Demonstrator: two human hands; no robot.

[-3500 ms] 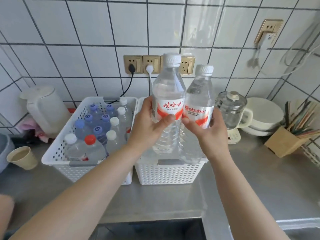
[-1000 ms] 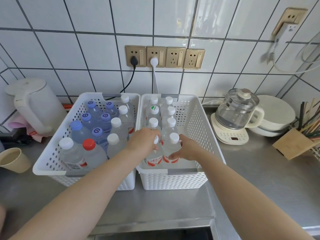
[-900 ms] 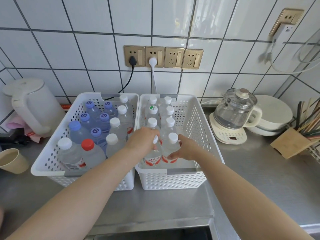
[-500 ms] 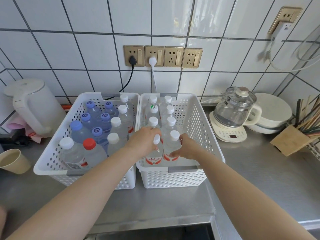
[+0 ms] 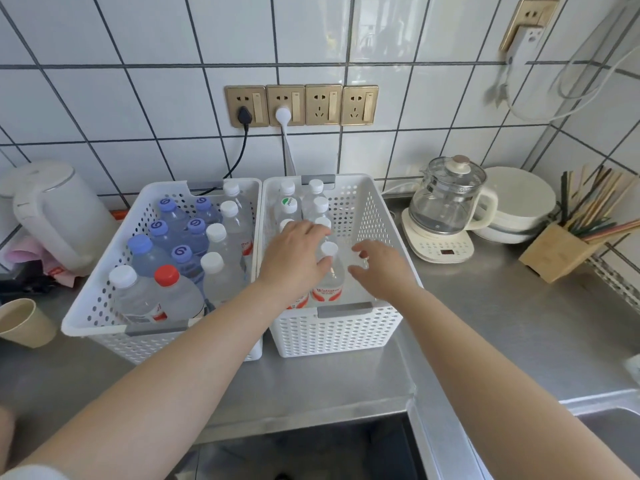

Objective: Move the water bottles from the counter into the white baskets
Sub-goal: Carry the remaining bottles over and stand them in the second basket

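Bottles of water stand in two white baskets side by side on the steel table (image 5: 485,334). The left basket (image 5: 104,306) is packed with bottles, some with blue caps, some white and one with a red cap (image 5: 166,275). The right basket (image 5: 374,216) has bottles only along its left side, and its right side is bare.

The left hand (image 5: 294,258) is low inside the right basket. Its grip is curled around the neck of the front bottle (image 5: 329,278), just under the white cap (image 5: 329,249). That bottle stands straight up, with its red and white label facing the front wall of the basket.

The right hand (image 5: 381,268) is just beside that bottle, on its right. Its grip is spread and loose and holds nothing. I cannot tell if a fingertip brushes the bottle.

A glass kettle (image 5: 446,199) stands on the table to the right of the baskets. A white kettle (image 5: 59,216) stands to the left, with a paper cup (image 5: 24,323) near it.
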